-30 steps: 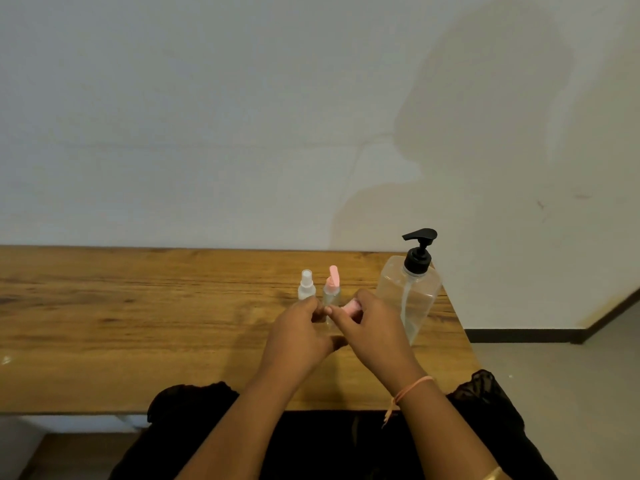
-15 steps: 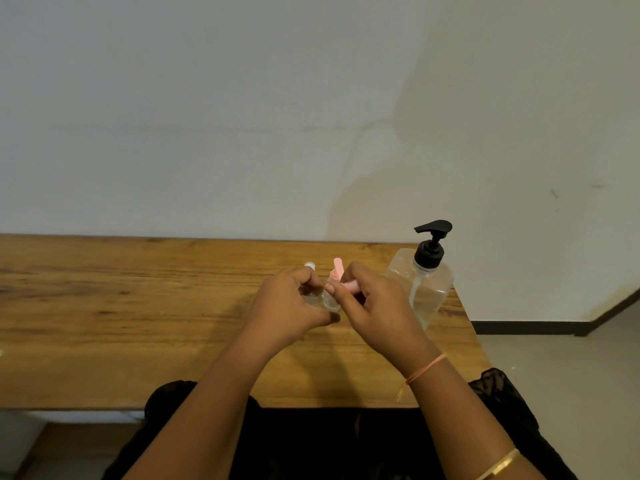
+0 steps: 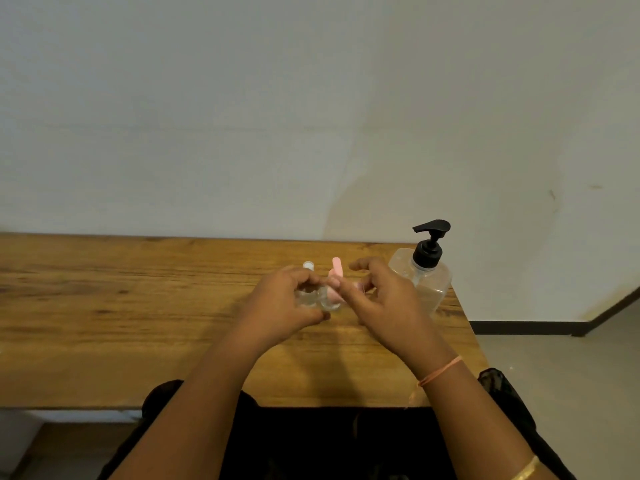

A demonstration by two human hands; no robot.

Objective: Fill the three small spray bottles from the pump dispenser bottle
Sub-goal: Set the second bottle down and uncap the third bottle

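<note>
A table (image 3: pixel 104 323) stands against a wall (image 3: pixel 242 116), with floor (image 3: pixel 571 375) to its right. The pump bottle (image 3: pixel 429 285) stands upright on the table's far right corner. To its left, further from the wall, both hands meet above the table. The left hand (image 3: pixel 280 303) holds a small bottle (image 3: pixel 308 296). Just to its right, the right hand (image 3: pixel 384 303) pinches a cap (image 3: pixel 333 296). Behind the hands the tops of two more bottles show, the left one (image 3: pixel 308 265) over the left hand and the right one (image 3: pixel 336 266) between the hands.
</note>
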